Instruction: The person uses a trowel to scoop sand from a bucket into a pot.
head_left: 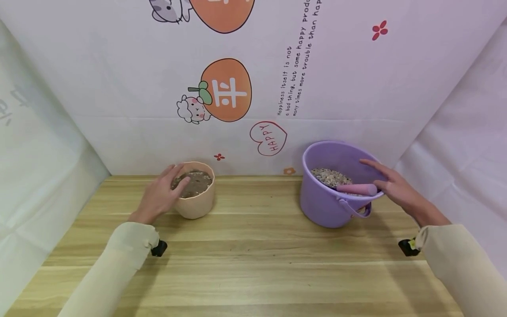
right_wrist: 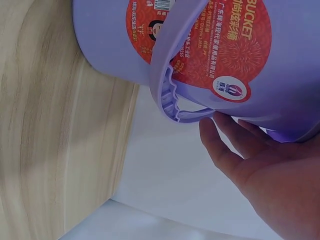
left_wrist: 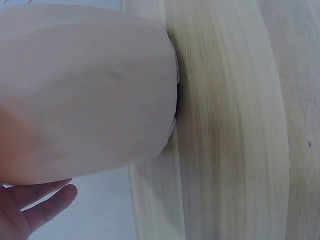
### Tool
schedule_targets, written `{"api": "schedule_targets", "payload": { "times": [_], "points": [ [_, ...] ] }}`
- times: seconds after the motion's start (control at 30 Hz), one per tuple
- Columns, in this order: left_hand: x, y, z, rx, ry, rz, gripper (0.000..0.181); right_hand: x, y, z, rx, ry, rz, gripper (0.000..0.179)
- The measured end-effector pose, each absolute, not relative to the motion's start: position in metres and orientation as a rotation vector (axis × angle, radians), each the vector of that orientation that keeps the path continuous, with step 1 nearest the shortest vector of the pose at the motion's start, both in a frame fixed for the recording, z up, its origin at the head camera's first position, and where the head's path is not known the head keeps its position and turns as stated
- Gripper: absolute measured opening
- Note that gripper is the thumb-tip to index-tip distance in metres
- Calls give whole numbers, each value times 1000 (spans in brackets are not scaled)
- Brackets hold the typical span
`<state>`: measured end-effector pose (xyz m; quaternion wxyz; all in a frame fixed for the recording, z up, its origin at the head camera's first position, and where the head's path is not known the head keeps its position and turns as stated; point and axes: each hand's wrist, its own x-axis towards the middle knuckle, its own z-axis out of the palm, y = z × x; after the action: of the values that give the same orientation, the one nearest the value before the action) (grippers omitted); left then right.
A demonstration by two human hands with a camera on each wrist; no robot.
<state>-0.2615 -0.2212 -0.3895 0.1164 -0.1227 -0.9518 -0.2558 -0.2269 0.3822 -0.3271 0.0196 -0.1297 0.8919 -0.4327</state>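
At the left stands a peach-coloured plant pot (head_left: pixel 196 208) filled with brown soil (head_left: pixel 196 182). My left hand (head_left: pixel 160 193) rests against its left side, thumb over the rim. Beyond the pot in the left wrist view, fingers (left_wrist: pixel 50 202) extend nearly straight. On the right, a purple bucket (head_left: pixel 322 202) holds pale, speckled grit (head_left: pixel 330 177) and a tool with a pink handle (head_left: pixel 358 189); its working end is hidden. My right hand (head_left: pixel 400 187) touches the bucket's right rim with loosely bent fingers. The bucket's handle (right_wrist: pixel 162 90) hangs down near my fingertips in the right wrist view.
Both containers stand on a wood-grain tabletop (head_left: pixel 253 264), close to a white printed backdrop (head_left: pixel 119 88). White sheeting (head_left: pixel 467 132) closes off the sides. Small dark specks lie on the wood between the containers.
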Motion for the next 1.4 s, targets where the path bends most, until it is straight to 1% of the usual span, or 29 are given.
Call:
{"api": "schedule_targets", "payload": {
  "times": [0.93,1.4],
  "points": [
    [-257,-191,-393,-485,-2759,-775,64,-213,368,-329,-429,2734,-1386,66],
    [-256,-188,-394,-474,-2757,-794,66,-204,363,-332,-478,2840,-1299,56]
  ]
}}
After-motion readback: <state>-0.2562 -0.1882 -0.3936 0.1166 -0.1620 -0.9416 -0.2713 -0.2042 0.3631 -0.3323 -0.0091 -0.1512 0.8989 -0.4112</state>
